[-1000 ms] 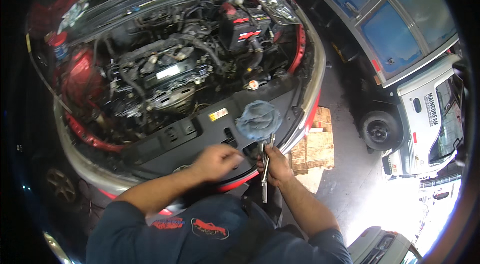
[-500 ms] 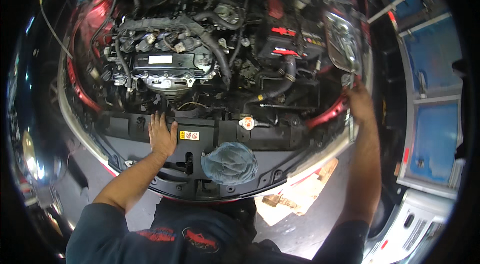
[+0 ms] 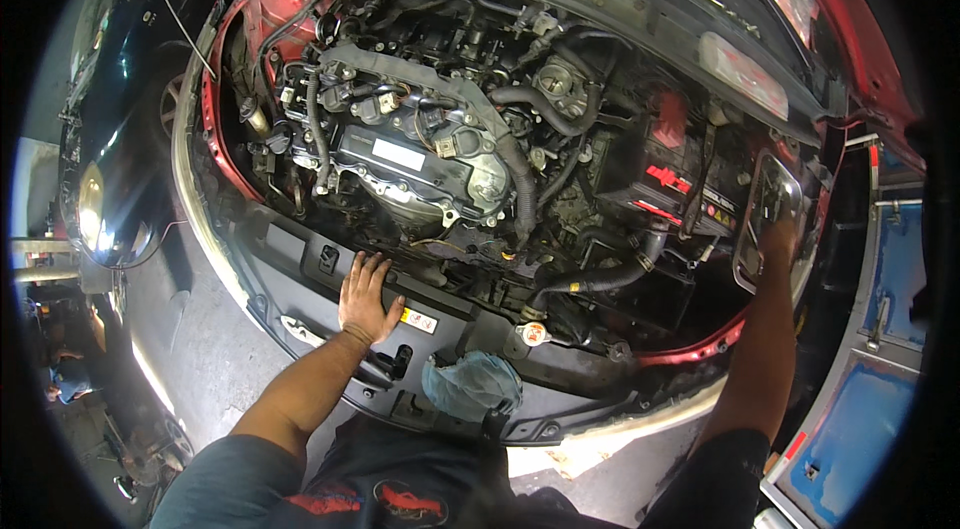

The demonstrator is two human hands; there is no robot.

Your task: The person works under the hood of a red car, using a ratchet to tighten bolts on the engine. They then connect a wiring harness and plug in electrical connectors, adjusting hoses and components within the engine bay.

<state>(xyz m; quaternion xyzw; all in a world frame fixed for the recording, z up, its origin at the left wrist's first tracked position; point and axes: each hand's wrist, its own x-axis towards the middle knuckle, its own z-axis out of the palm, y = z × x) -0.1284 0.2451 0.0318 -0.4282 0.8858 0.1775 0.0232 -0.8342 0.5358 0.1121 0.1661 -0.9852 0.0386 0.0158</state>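
My left hand rests flat on the black plastic panel along the front of the engine bay, fingers spread and holding nothing. It lies beside a small warning label. Out to the right, my right hand reaches into a shiny metal tray next to the car battery. Its fingers are dark and blurred, so whether they grip anything in the tray is hidden. A crumpled blue-grey cloth lies on the panel to the right of my left hand.
The exposed engine fills the middle of the bay. Near the panel sits a radiator cap, with a thick black hose behind it. A blue-topped metal cabinet stands on the right. A dark car is close on the left.
My right hand has moved from the right fender edge up and over the metal tray. My left hand stays on the panel. The whole view has tilted and shifted.
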